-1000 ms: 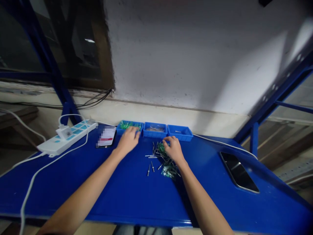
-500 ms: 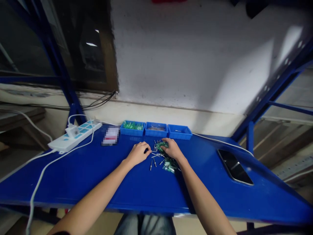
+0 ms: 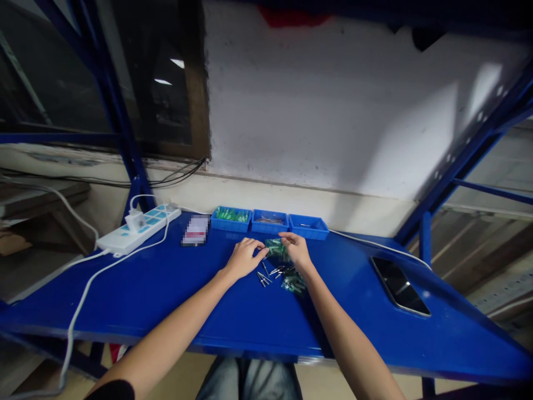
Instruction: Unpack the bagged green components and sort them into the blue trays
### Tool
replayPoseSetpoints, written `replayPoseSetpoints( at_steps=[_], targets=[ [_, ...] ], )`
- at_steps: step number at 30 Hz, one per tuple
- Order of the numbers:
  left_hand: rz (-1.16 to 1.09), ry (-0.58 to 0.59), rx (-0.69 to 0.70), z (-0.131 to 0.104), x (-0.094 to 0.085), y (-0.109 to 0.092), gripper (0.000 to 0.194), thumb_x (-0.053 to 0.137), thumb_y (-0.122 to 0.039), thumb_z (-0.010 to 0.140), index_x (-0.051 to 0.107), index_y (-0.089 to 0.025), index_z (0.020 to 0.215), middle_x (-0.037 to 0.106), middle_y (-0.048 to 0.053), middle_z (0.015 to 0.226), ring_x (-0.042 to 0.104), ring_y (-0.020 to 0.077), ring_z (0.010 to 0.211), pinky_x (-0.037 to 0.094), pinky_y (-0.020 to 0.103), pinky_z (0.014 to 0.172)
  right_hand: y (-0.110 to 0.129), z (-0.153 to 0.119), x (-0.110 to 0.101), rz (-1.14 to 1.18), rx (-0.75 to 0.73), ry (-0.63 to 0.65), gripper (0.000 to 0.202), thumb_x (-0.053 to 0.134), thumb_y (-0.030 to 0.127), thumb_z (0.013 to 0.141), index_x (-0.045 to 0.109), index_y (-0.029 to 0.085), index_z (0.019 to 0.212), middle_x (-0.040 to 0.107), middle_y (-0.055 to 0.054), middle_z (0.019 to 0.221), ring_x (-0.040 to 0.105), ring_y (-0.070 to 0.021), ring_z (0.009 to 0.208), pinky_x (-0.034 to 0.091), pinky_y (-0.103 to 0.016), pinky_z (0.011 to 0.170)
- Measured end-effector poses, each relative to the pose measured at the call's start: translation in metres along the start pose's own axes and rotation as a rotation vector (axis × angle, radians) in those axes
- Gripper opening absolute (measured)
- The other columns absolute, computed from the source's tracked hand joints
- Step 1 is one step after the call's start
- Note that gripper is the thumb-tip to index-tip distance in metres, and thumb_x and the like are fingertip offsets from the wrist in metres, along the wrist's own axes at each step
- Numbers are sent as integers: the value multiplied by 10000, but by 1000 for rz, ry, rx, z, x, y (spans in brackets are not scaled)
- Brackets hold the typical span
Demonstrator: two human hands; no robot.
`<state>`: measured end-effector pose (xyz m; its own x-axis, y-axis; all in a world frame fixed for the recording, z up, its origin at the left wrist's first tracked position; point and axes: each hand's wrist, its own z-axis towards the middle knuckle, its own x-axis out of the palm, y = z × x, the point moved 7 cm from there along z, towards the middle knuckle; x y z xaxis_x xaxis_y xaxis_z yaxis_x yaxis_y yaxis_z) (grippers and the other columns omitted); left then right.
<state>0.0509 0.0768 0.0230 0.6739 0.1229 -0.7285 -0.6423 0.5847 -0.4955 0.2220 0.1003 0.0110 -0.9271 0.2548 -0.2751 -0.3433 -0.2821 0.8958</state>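
Between my hands is a clump of green pieces [image 3: 277, 249], which looks like a clear bag with green parts. My left hand [image 3: 245, 257] has its thumb and fingertips closed at the clump's left edge. On the other side, my right hand [image 3: 296, 250] pinches its upper right edge. Just below lie loose silver rivet-like pins [image 3: 264, 279] on the blue table [image 3: 233, 328]. A second green clump [image 3: 293, 282] rests beside my right wrist. Behind my hands stand a blue bin of green pieces [image 3: 231, 218], a middle bin [image 3: 270, 220] with thin pieces and a right bin [image 3: 308, 226] holding little.
A white power strip [image 3: 137, 229] with trailing cables lies at the left, beside a blurred-out card or phone [image 3: 195, 230]. A black phone [image 3: 400, 286] lies at the right. Blue frame posts rise on both sides.
The green clump now sits raised between both hands, apart from the pins. My left hand has moved right to its edge. The view has shifted slightly.
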Motion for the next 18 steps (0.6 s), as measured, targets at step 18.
replayPoseSetpoints(
  at_steps=[18],
  targets=[
    [-500,-9,-149,2,18,5,156,522,-271,798,627,-176,863,614,12,715,559,137,649,431,247,639,32,-20,20,76,-61,-94,297,574,383,735,625,167,933,620,-58,849,576,-170,763,456,-288,693]
  ],
)
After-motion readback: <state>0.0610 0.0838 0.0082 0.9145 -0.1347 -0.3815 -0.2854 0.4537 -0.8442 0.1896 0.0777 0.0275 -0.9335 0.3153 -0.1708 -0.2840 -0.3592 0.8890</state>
